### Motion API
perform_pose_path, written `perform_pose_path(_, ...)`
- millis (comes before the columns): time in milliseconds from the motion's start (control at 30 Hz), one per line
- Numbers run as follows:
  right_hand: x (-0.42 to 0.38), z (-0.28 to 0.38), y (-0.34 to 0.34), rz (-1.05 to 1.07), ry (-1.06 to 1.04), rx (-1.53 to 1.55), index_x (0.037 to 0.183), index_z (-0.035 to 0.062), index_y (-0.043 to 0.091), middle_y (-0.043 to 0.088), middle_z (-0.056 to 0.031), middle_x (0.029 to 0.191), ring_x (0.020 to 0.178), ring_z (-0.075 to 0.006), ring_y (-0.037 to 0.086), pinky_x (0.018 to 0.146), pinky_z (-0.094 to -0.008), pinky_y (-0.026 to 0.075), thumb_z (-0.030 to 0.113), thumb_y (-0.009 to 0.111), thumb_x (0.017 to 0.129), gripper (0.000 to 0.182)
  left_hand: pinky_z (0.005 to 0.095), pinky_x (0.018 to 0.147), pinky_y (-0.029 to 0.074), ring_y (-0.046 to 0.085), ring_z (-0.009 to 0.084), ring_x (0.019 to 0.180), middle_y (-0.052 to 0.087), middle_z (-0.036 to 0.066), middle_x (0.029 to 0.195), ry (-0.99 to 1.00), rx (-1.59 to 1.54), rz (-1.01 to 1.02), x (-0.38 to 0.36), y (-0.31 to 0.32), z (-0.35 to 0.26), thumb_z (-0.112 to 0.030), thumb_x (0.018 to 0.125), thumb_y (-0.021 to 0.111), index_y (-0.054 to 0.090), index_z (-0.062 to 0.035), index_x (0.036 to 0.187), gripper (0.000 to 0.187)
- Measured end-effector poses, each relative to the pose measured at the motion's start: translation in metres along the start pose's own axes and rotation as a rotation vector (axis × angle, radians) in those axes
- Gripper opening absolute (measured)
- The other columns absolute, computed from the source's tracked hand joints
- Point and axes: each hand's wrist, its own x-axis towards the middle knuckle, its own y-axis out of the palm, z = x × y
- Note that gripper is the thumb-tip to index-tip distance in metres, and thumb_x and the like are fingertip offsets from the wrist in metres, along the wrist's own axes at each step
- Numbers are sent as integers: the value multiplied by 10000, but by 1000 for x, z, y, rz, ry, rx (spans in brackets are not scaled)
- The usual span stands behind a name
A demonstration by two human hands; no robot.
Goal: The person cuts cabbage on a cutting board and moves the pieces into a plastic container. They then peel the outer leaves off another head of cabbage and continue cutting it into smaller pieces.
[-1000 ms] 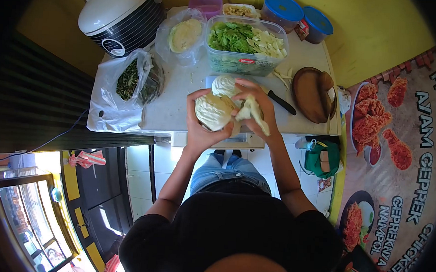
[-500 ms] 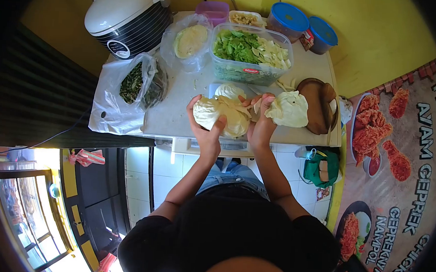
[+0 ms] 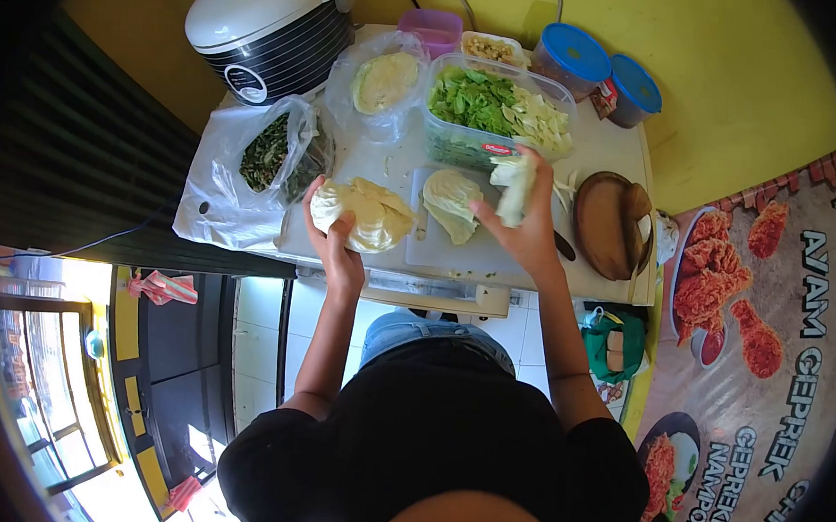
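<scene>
My left hand (image 3: 335,252) grips a chunk of pale cabbage (image 3: 368,216) above the table's front part. In my right hand (image 3: 529,231) is a cabbage leaf (image 3: 513,186), seen partly edge-on and slightly blurred, in front of the clear tub. Between the hands, another cabbage leaf (image 3: 451,204) lies on a white cutting board (image 3: 428,252). A knife (image 3: 564,247) shows just right of my right wrist, mostly hidden behind it. The clear tub (image 3: 457,148) behind the board contains green lettuce leaves (image 3: 474,101) and cut pale cabbage (image 3: 542,121).
A rice cooker (image 3: 278,41) stands back left, near a plastic bag of dark greens (image 3: 265,154) and a bagged cabbage half (image 3: 386,83). Blue-lidded containers (image 3: 576,52) sit at the back. At right is a stone mortar with a pestle (image 3: 604,223).
My hands have moved apart: the left went left with the cabbage chunk, the right turned upward toward the tub with the leaf. The leaf on the board is now uncovered. The view shifted slightly.
</scene>
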Motion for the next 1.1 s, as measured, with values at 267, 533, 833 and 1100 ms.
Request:
perform_pose_path(267, -25, -21, 34, 604, 117, -58, 1461, 105, 263, 381, -200, 1353, 1291, -395, 344, 1103, -470, 270, 34, 720, 721, 872, 331, 938, 439, 535, 211, 1070, 492, 98, 1162, 39, -48, 52, 8, -6, -1, -287, 667, 669, 367, -42, 1370, 804)
perform_pose_path(533, -1, -5, 52, 506, 7, -334, 1504, 153, 202, 297, -218, 1387, 1294, -446, 297, 1073, -575, 252, 68, 757, 686, 992, 360, 941, 457, 542, 243, 1097, 492, 120, 1169, -16, -178, 93, 5, 12, -9, -325, 708, 624, 335, -46, 1391, 792)
perform_pose_path(833, 0, 20, 15, 497, 48, -71, 1509, 158, 242, 221, -214, 1464, 1374, -432, 208, 1095, -600, 214, 387, 880, 576, 1153, 375, 991, 423, 507, 242, 1179, 454, 151, 1284, -168, -206, 17, -3, 24, -9, -324, 919, 565, 279, -78, 1425, 631)
perform_pose_path(1100, -10, 34, 38, 237, 117, 587, 1305, 46, 447, 518, -112, 1263, 1178, -221, 521, 999, -335, 413, 230, 848, 717, 736, 423, 1107, 305, 335, 274, 1360, 342, 163, 1441, -254, -132, 303, -34, 55, -23, -381, 934, 553, 138, -107, 1481, 739)
